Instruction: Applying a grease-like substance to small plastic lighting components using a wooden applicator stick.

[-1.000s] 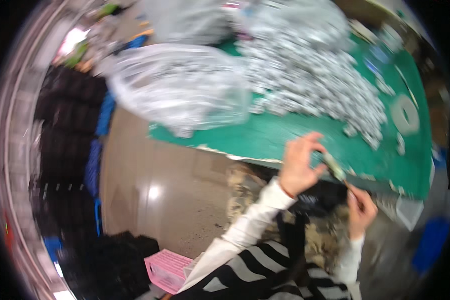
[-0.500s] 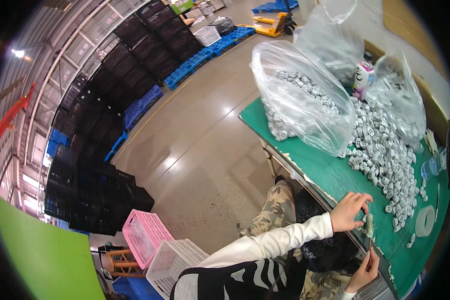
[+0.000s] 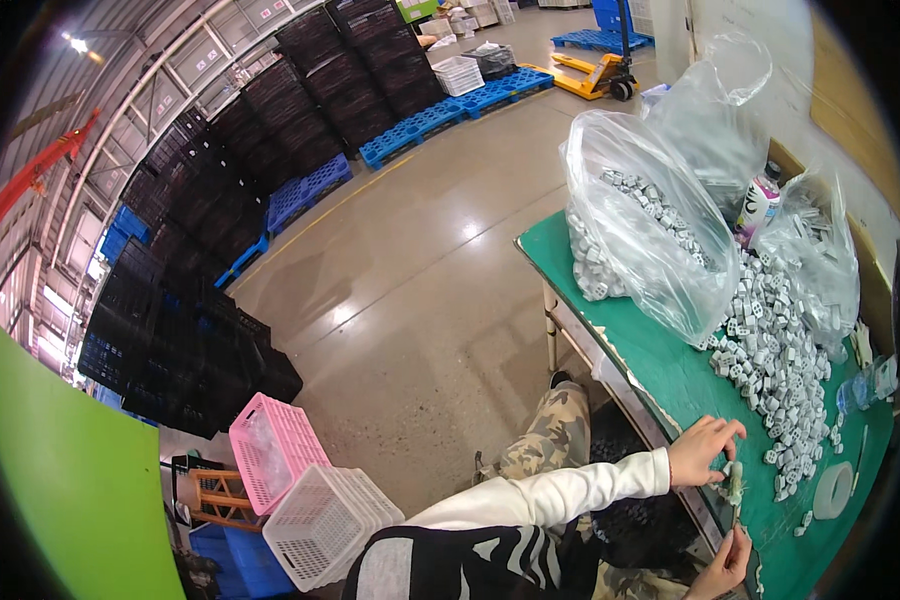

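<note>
My left hand is at the near edge of the green tabletop, its fingers curled round the upper end of a pale, stubby piece. Whether the fingertips press on it is hard to make out. Closer to me, my right hand pinches a thin, dark, stick-like tool that points up at the pale piece; its exact kind is too small to tell. Beyond my hands spreads a heap of small grey moulded parts with holes in them.
Clear plastic bags of grey parts, a drink bottle, a tape roll and a clear bottle are on the table. Pink and white baskets stand at lower left; black crates are stacked behind them.
The view has shifted, so the table and both hands appear lower in the picture. My hands stay at the pale piece, with the tool still in my right hand.
</note>
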A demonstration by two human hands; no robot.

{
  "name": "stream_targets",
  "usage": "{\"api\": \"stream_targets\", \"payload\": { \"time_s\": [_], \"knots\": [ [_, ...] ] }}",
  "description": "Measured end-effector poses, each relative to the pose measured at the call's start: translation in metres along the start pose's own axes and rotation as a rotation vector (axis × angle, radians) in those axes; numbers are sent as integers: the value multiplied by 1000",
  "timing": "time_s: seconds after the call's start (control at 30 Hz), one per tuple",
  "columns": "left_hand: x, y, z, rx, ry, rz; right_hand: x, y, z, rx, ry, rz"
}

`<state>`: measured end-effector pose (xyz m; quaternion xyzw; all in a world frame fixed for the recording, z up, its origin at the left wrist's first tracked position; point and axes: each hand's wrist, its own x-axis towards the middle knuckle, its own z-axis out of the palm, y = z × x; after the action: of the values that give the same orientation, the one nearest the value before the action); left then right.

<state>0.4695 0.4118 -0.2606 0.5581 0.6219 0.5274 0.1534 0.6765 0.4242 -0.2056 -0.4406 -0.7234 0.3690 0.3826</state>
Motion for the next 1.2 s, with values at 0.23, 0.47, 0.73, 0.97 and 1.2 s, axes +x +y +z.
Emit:
{"api": "stream_targets", "payload": {
  "time_s": [0.23,0.47,0.73,0.97,1.2],
  "knots": [
    [-3,5,15,-9,-62,-5,-8,23,-23,-79,-3,18],
    [4,-2,-8,84,60,68,12,21,-4,-31,-42,10],
    [13,7,-4,118,-45,-9,3,17,-4,25,158,39],
    [10,8,4,131,-56,-28,7,28,-4,-22,173,-29],
    [9,6,2,129,-46,-38,6,21,2,-86,128,-27]
  ]
}}
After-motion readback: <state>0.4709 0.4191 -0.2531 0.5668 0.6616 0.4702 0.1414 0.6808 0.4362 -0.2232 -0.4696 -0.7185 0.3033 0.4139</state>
